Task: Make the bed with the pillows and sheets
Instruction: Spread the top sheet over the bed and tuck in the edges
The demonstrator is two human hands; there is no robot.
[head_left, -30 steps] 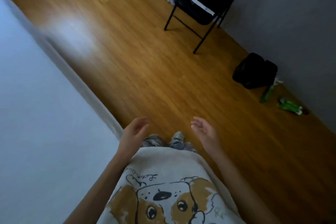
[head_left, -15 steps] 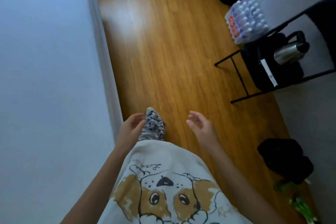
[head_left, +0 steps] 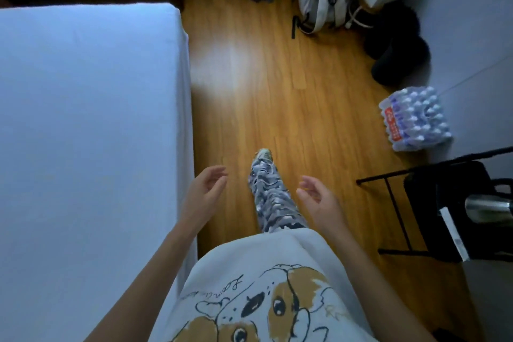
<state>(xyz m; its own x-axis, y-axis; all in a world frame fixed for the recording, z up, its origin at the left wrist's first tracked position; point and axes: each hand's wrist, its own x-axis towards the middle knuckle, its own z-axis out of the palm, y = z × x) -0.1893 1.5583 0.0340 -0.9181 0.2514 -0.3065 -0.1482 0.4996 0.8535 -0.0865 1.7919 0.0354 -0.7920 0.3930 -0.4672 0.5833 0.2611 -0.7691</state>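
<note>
The bed point(head_left: 83, 133) lies along the person's left side, its mattress already wrapped in a smooth white fitted sheet point(head_left: 181, 86) pulled tight over the near corner; no pillows or loose sheets are in view. Sheet cloth of this kind should be light, soft and limp, best gathered at a hem or corner, and likely to slide a little over the mattress. The left hand point(head_left: 205, 191) hangs just beside the bed edge, fingers loosely curled, holding nothing. The right hand point(head_left: 316, 197) is likewise relaxed and empty above the wooden floor point(head_left: 263, 78). Cursive writing on the dog-print shirt point(head_left: 263, 286) is too small to read. A pack of water bottles point(head_left: 413, 119) carries a red label, illegible.
</note>
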